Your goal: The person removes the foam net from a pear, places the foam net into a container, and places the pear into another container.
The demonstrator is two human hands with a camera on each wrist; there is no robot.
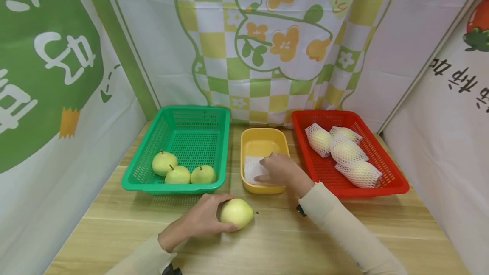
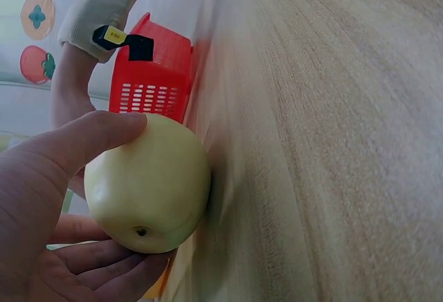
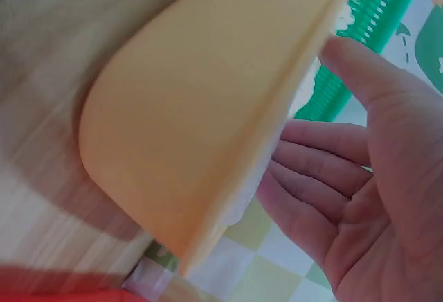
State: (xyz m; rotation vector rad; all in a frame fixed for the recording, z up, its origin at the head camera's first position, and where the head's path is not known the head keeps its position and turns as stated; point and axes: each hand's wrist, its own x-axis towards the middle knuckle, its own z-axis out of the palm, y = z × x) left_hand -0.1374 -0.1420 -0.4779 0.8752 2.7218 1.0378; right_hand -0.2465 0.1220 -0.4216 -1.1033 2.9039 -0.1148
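My left hand (image 1: 203,217) grips a pale yellow-green pear (image 1: 237,214) on its side at the table, its stem pointing right. In the left wrist view the thumb lies on one side of the pear (image 2: 149,184) and the fingers on the other. My right hand (image 1: 280,170) reaches into a yellow tub (image 1: 263,133) over white foam net sleeves (image 1: 252,168). Thumb and fingers stand apart in the right wrist view, with the fingertips hidden behind the tub's rim. Whether they touch the sleeves cannot be seen.
At the left stands a green basket (image 1: 130,181) with three bare pears (image 1: 178,175) near its front. A red basket (image 1: 397,188) at the right holds several pears in foam nets (image 1: 347,150). Printed curtains (image 1: 263,92) hang behind the wooden table (image 1: 290,241).
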